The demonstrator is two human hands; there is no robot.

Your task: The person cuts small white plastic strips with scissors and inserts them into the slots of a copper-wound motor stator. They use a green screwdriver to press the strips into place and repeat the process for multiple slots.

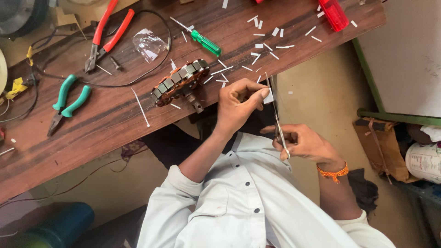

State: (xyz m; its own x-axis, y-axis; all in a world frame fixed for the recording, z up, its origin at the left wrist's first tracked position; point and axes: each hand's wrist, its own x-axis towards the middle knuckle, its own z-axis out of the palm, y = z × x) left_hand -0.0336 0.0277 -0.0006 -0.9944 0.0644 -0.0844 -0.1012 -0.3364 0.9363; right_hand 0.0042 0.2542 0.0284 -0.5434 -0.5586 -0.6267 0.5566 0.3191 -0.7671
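Pinched in left hand [236, 106] fingertips, small white paper strip [268, 96]; right hand [303, 144] closed around slim steel scissors [277, 120], blades at strip; brown wooden workbench [92, 124], copper-wound motor stator [179, 82] nearby

A white labelled cylindrical container [423, 161] lies at the right edge, beside a brown bag [380, 147].

The worktop [115, 115] is dark brown wood with a streaked, matt grain. White paper strips [262, 46] lie on it, flat and dull. The stator [179, 82] shows grey metal plates over coppery windings. The scissors [278, 121] have thin, bright metal blades. The screwdriver [202, 40] has a glossy green plastic handle; both pliers [108, 34] have smooth plastic grips.
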